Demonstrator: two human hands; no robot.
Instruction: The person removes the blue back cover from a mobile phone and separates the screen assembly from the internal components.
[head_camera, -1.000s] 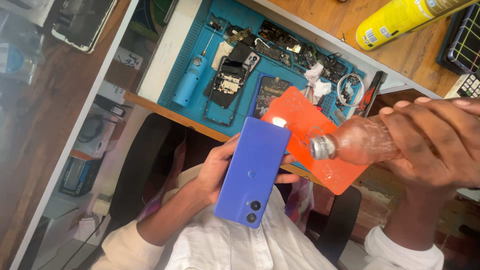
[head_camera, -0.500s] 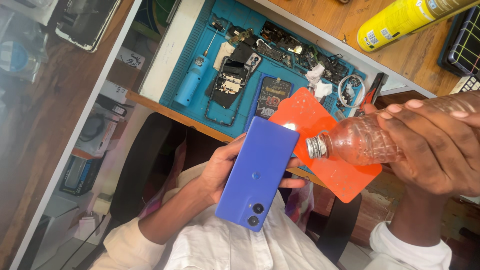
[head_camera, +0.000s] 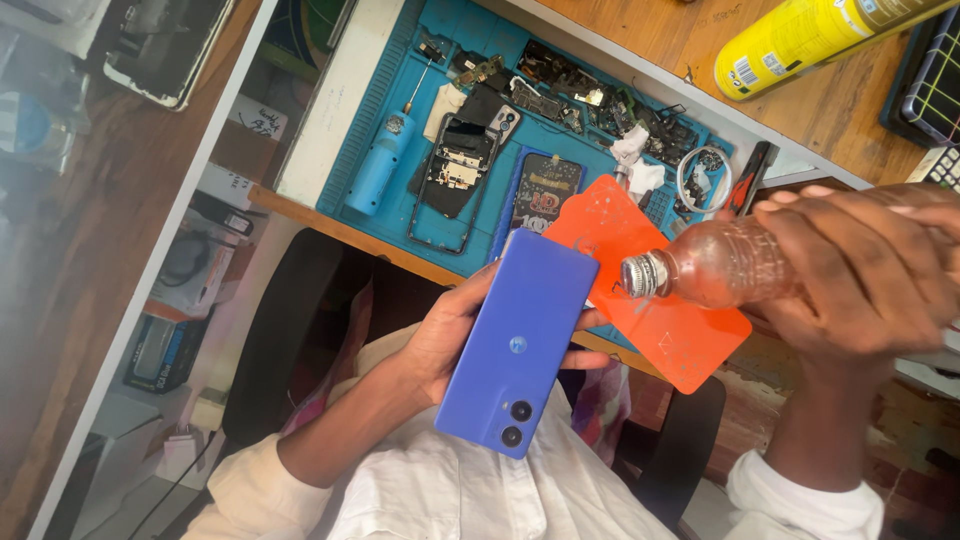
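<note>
Head view: a blue phone held back-up in one hand, a capped plastic bottle gripped in the other.

The left hand (head_camera: 450, 335) cradles the blue phone (head_camera: 518, 345) from beneath, fingers curled round its edges; the right hand (head_camera: 860, 275) is wrapped tight about the clear bottle (head_camera: 715, 268), whose capped neck points at the phone's upper corner, just beside it. To do this well, I judge the phone should be held level and the bottle tipped slowly. The phone's back looks smooth and unmarked, two camera lenses at the end nearest the person's body. Beyond the fingers lie an orange card (head_camera: 655, 300) and a blue work mat (head_camera: 400, 120).
</note>
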